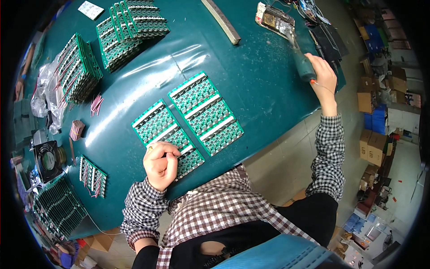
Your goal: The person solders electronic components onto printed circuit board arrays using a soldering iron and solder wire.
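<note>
My right hand (323, 77) is wrapped round the dark handle of a soldering iron (303, 65) at the right side of the table. Its metal end points away from me, toward a small open box with a stained, scorched inside (275, 20). My left hand (161, 165) is closed, fingers curled, over the near part of a green circuit board panel (154, 120). Whatever those fingers hold, if anything, is hidden. Just right of it lies a second green panel (207, 114), with white strips and dark parts in rows.
Stacked circuit boards (130, 31) stand at the far left, beside another stack with wires (78, 69). Loose wires (96, 105), a banded wire bundle (77, 130), a small wired board (93, 177) and a fan (50, 157) sit at left. A long bar (221, 21) lies at the back.
</note>
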{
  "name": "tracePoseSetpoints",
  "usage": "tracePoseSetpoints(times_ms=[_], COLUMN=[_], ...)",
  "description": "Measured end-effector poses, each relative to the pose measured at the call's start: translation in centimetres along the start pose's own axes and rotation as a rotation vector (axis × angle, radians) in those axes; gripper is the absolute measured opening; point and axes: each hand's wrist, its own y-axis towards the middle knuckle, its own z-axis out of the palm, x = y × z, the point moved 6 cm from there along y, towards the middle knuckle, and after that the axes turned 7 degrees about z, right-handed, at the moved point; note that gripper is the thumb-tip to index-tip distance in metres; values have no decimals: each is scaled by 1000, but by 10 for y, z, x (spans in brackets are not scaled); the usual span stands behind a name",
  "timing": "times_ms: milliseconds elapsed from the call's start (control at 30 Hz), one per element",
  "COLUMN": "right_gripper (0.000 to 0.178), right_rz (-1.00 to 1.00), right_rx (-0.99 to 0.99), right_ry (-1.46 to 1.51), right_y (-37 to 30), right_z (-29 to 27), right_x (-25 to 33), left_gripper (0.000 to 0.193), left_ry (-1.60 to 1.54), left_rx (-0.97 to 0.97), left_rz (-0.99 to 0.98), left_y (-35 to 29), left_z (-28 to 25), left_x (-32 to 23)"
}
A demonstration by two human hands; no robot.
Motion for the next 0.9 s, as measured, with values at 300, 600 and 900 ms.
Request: tracePoseSetpoints(times_ms=[300, 600, 900], right_gripper=[59, 32, 32], right_rz=[15, 957, 934], right_rx=[28, 157, 30], right_ry=[-8, 1292, 1267], right_y=[9, 17, 15], right_z=[-8, 13, 12], right_x=[-5, -49, -77], left_gripper=[25, 27, 27], left_ry=[-33, -63, -87], left_rx=[-15, -14, -7], left_rz=[-10, -7, -16], left_y=[0, -1, -1], left_z=[-1, -4, -5], left_x=[2, 1, 2])
